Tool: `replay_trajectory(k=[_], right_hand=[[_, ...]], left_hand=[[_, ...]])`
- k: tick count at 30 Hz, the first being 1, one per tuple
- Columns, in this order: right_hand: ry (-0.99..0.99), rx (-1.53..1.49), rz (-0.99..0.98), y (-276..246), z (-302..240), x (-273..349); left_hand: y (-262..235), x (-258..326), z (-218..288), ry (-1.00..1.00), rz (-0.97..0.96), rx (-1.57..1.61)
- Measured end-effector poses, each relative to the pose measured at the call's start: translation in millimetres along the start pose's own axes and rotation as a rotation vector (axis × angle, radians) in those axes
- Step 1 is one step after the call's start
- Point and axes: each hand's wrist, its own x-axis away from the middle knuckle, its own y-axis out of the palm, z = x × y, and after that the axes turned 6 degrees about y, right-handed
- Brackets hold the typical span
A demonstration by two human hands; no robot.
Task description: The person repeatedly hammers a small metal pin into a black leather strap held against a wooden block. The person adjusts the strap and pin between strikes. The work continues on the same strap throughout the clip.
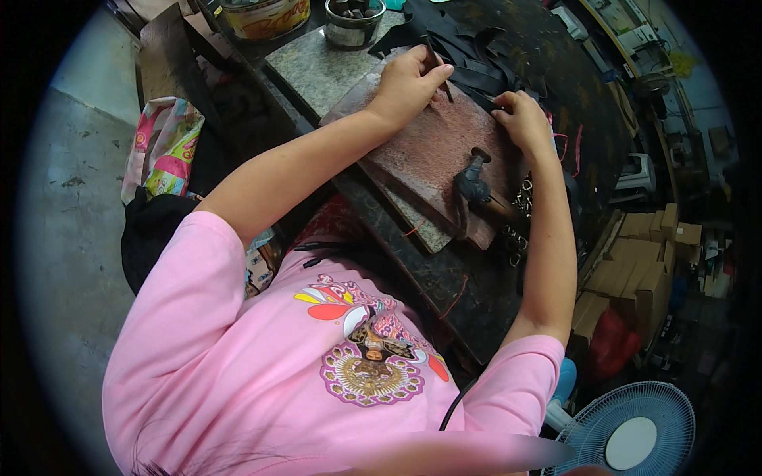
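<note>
My left hand (406,86) is closed, pinching a thin dark strip (448,93) between thumb and fingers above a worn reddish-brown slab (425,147). My right hand (525,120) is at the slab's far right corner, fingertips pinched together beside a heap of black strips (468,67); what they hold, if anything, I cannot make out. A hammer (475,184) with a dark head lies on the slab, its handle running toward my right forearm. Several metal rings (517,238) show next to that forearm, partly hidden by it.
Under the slab is a speckled stone plate (305,59) on a dark worktable (556,47). A tin of dark pieces (354,24) and a yellow bucket (266,17) stand at the back. A fan (631,440) is at lower right, below cardboard boxes (635,274). A colourful bag (167,151) is left.
</note>
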Motion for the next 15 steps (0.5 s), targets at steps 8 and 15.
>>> replay_trajectory(k=[8,15], right_hand=[[-0.248,0.073,0.428,-10.2,-15.5,17.3],[-0.259,0.156,0.653,-10.1,-26.2,15.1]], left_hand=[[1.9,-2.0,-4.0,0.053,0.06,0.039],[-8.5,15.9,-2.3,0.011,0.009,0.003]])
